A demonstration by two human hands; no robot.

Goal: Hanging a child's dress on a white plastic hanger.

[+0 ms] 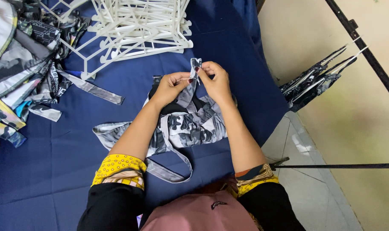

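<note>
Left hand and right hand pinch narrow strap of grey-black printed fabric garment, raised off navy-covered bench for fingertip work; white plastic hangers stacked beyond.

Both forearms are bare up to the elbows. Near each elbow there is a yellow cuff with small dark dots and a band of brown pattern, and behind the cuffs the sleeves are black. The left hand and the right hand have dark red polish on the fingernails. Below the arms, a dusty pink cloth with a small dark mark covers the body.
</note>
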